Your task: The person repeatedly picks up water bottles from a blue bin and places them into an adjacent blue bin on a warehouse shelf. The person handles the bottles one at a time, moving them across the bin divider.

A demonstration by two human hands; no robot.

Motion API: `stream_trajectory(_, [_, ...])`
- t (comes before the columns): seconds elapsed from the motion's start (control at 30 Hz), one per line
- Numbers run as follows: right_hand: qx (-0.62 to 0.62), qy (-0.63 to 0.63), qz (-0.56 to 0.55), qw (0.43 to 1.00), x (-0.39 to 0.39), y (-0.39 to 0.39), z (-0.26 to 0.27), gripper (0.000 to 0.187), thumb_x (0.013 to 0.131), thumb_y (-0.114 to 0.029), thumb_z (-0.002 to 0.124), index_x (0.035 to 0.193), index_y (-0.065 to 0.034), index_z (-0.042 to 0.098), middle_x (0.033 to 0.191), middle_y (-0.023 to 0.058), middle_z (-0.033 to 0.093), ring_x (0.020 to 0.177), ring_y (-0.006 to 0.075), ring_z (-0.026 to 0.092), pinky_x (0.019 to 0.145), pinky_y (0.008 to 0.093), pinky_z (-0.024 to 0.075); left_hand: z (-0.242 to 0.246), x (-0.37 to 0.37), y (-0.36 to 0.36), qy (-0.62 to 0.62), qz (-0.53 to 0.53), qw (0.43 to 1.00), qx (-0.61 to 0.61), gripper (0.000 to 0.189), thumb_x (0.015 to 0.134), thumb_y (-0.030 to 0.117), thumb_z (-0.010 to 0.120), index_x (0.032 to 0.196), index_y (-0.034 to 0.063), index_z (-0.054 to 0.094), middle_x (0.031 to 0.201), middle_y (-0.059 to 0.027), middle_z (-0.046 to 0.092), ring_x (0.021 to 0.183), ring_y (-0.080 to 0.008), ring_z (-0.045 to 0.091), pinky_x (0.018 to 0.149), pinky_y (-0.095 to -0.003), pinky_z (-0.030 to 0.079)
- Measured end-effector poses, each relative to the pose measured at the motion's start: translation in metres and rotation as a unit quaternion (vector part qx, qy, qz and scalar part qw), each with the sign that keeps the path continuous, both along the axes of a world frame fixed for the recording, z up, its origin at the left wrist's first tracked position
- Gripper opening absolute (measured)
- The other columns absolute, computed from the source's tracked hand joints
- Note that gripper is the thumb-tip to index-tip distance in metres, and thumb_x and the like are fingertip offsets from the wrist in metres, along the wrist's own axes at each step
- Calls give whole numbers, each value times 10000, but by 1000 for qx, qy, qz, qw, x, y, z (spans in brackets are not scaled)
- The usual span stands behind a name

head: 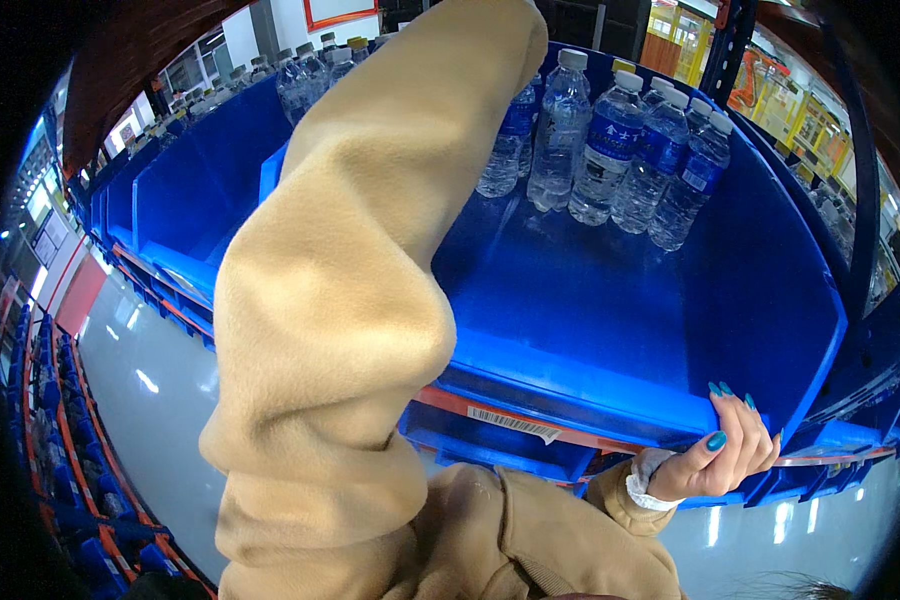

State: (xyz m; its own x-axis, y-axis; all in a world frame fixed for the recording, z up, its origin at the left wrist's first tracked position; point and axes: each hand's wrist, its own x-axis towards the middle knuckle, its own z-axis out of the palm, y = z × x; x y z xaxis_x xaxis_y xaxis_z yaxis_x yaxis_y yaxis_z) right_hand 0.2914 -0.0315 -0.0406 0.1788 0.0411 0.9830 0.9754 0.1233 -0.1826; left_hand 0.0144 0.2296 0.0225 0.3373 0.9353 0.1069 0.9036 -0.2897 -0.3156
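Observation:
My left arm, in a tan fleece sleeve [337,300], stretches forward over a blue plastic shelf bin [570,300]. Its hand is out of view beyond the top of the picture. At the bin's back stand several clear plastic water bottles with white caps; a blue-labelled bottle [613,150] is among them, beside a clear bottle [560,135] with no blue label. My right hand [731,450], with teal nails and a white cuff, is at the bin's front right corner. Its fingers are apart and appear to touch the front lip; nothing is held.
Another blue bin [195,180] adjoins on the left, with more bottles [300,75] behind. A barcode label [514,425] is on the orange shelf beam below. A dark rack upright [724,52] stands behind at right. Racks with blue bins [64,420] line the far left, across a grey floor [142,375].

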Motion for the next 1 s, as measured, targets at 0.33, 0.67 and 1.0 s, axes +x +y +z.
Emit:
stream_trajectory(0.33, [3, -29, -17, 999, 3, 0, 0, 488, 967, -397, 379, 825, -114, 750, 816, 41, 719, 875, 226, 640, 1041, 450, 335, -62, -40, -63, -67, -44, 995, -52, 488, 915, 501, 523, 1288, 206, 632, 1258, -106, 652, 1150, -287, 630, 951, -429, 510])
stream_trajectory(0.67, [19, -29, -10, 999, 3, 4, 3, 494, 1008, -365, 384, 816, -96, 751, 850, 49, 735, 868, 217, 651, 1005, 429, 350, -36, -128, -190, -204, -143, 968, -26, 459, 930, 465, 524, 1293, 202, 624, 1245, -114, 656, 1136, -295, 638, 933, -444, 524])
stream_trajectory(1.0, [-23, -25, -30, 999, -11, -7, 18, 482, 1052, -209, 322, 975, 12, 743, 1009, 132, 731, 1033, 296, 634, 1005, 454, 433, 61, -235, -243, -195, -141, 961, 138, 431, 945, 429, 525, 1298, 199, 616, 1232, -123, 660, 1123, -303, 647, 915, -459, 538])
